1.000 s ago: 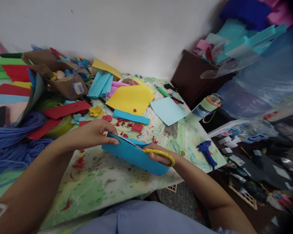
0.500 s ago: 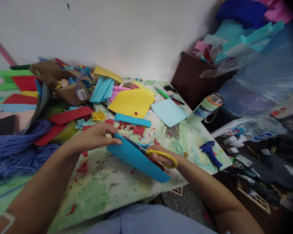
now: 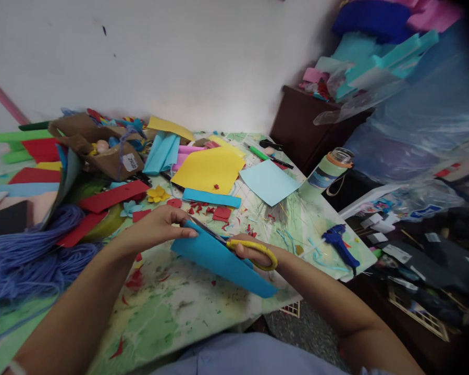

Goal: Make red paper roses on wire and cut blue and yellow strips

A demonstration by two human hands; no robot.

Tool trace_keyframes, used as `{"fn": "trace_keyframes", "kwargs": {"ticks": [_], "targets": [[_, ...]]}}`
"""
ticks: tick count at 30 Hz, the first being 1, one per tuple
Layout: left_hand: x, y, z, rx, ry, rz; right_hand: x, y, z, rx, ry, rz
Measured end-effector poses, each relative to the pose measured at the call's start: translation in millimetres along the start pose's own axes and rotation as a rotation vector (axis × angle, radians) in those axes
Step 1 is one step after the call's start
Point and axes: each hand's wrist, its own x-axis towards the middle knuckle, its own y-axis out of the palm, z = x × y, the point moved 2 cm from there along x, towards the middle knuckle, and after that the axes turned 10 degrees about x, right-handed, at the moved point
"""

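My left hand (image 3: 166, 226) pinches the upper left corner of a blue craft sheet (image 3: 222, 263) between thumb and fingers. In my right hand (image 3: 254, 251) is a pair of scissors with yellow handles (image 3: 271, 257). Their blades lie along the sheet's upper edge, the tip close to my left fingers, and look nearly closed. The sheet slants down to the right above the table. Just beyond my hands lie a cut blue strip (image 3: 211, 198), a small red piece (image 3: 221, 213) and scattered red scraps.
Yellow sheet (image 3: 207, 169) and pale blue sheet (image 3: 269, 181) lie farther back. At the right are a bottle (image 3: 330, 169) and a blue glue gun (image 3: 341, 245) near the table edge. To the left, blue yarn (image 3: 27, 260) and a cardboard box (image 3: 113, 156) crowd the table.
The scissors have slid left along the sheet's edge, bringing the handles nearer my left hand, and the blades have closed further. My left hand keeps its pinch on the corner.
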Motion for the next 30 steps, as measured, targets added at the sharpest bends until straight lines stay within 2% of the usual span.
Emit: {"fn": "trace_keyframes", "kwargs": {"ticks": [9, 12, 14, 16, 18, 20, 22, 24, 30], "targets": [[-0.4, -5.0, 6.8, -0.024, -0.034, -0.082, 2.0, 1.8, -3.2, 0.095, 0.055, -0.154], [-2.3, -11.7, 15.4, -0.117, -0.006, -0.124, -1.8, -0.8, -1.8, 0.161, 0.11, -0.228], [-4.3, -18.7, 22.8, -0.238, -0.023, -0.193, -6.0, -6.8, -2.3, 0.147, 0.16, -0.321], [-6.8, -26.8, 30.2, -0.36, -0.056, -0.291, -11.4, -15.8, -5.4, 0.001, 0.232, -0.454], [-9.8, -34.7, 36.3, -0.443, -0.081, -0.385, -18.0, -25.5, -10.5, -0.281, 0.36, -0.608], [-13.0, -41.1, 40.6, -0.494, -0.095, -0.443, -24.6, -32.2, -16.6, -0.58, 0.533, -0.701], [-16.8, -46.0, 43.2, -0.525, -0.101, -0.467, -29.4, -34.3, -21.8, -0.79, 0.682, -0.696], [-21.6, -50.2, 43.5, -0.534, -0.096, -0.487, -31.9, -33.4, -24.7, -0.887, 0.758, -0.629], [-33.8, -57.2, 30.5, -0.487, -0.072, -0.426, -25.9, -37.9, -11.0, -0.97, 0.753, -0.452]]}}
